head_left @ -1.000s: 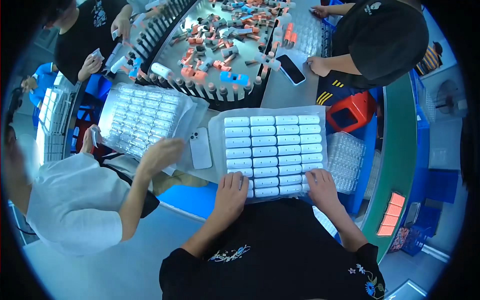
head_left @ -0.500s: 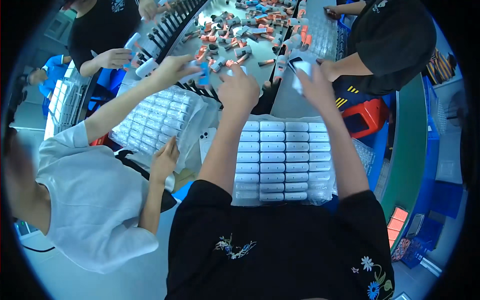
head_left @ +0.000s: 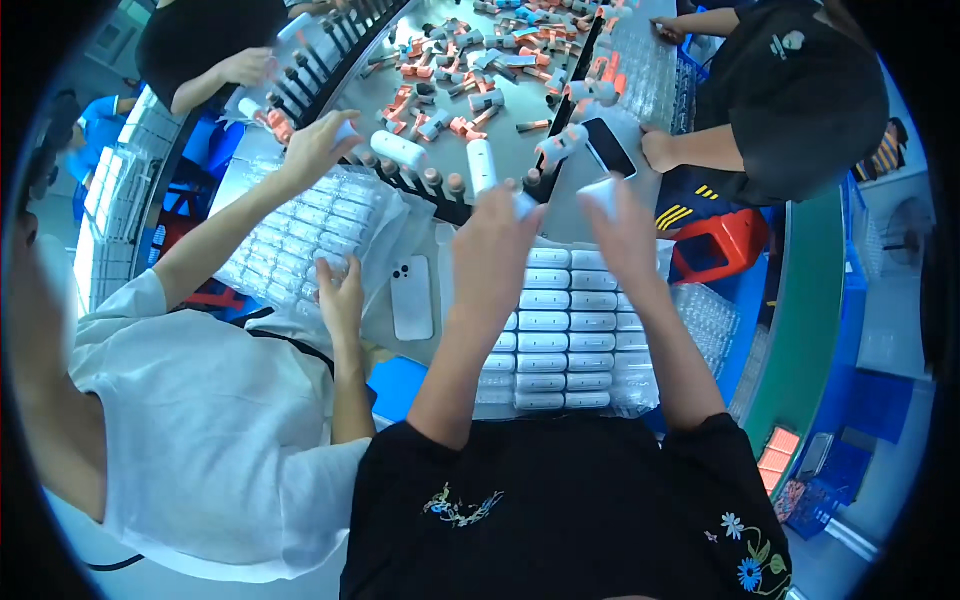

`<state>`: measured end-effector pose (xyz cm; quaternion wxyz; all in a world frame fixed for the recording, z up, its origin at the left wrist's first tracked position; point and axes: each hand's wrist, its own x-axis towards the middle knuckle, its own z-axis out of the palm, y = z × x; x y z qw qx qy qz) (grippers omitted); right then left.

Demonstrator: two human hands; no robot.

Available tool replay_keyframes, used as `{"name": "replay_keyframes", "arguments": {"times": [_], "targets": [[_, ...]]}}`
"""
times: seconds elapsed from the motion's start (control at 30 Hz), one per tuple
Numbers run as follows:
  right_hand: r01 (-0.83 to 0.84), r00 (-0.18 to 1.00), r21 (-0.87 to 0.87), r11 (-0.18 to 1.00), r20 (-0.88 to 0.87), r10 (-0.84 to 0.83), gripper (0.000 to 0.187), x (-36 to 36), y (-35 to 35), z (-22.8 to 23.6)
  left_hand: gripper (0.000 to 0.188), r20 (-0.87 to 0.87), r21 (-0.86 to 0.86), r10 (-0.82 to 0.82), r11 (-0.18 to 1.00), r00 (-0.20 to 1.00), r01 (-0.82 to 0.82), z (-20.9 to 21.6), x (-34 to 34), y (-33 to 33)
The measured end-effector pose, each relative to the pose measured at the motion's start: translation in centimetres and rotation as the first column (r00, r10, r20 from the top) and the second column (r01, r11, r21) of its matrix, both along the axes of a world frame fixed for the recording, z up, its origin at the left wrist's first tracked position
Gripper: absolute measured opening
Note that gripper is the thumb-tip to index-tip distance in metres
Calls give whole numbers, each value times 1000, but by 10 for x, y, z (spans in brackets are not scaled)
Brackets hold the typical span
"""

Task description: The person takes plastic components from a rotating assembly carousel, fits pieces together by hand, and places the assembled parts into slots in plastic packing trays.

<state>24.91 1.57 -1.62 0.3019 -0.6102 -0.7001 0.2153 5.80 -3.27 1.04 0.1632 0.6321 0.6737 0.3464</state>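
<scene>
From the head camera I see my left hand [head_left: 497,245] raised over the far end of the tray of white cases [head_left: 565,340], its fingers curled round a small white part [head_left: 524,206] with a bluish edge; the hand is blurred, so I can only say it is closed on that piece. My right hand [head_left: 625,228] is up beside it, just apart, gripping a white capsule-shaped part [head_left: 603,192] at its fingertips. Both hands hover above the top rows of the tray, near the rim of the round turntable [head_left: 505,120].

The tray lies on the grey worktop [head_left: 575,205] directly in front of me, its white rounded cases lined up in neat rows inside a clear plastic wrap. Just left of it a white phone [head_left: 411,297] lies face down. A dark phone [head_left: 609,147] rests by the turntable's edge, close to my right hand.

The turntable carries a scatter of orange, white and blue parts [head_left: 460,75], with pegs round its rim, a few bearing white capsules [head_left: 399,151].

On my left a person in a white shirt [head_left: 215,430] reaches one hand [head_left: 318,145] to the pegs and rests the other [head_left: 342,293] on a second bagged tray [head_left: 305,235]. Across the worktop a person in black [head_left: 790,95] rests a hand [head_left: 660,150] near the dark phone.
</scene>
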Motion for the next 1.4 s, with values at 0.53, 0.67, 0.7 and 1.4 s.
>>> {"name": "replay_keyframes", "arguments": {"times": [0.53, 0.67, 0.7, 1.4], "targets": [[129, 948, 0, 992, 294, -124, 58, -64, 80, 32, 25, -519, 67, 243, 968, 820, -244, -43, -20, 65], [1, 881, 7, 1000, 473, -5, 50, -98, 100, -10, 32, -308, -79, 70, 992, 949, -99, -25, -22, -10], [-100, 790, 33, 994, 610, 59, 46, -94, 98, -34, 29, -177, -16, 64, 998, 982, -68, -24, -13, -35], [-335, 753, -302, 892, 484, 447, 66, 42, -237, -21, 36, -474, -132, -539, 825, 696, 549, -80, 31, -195]]}}
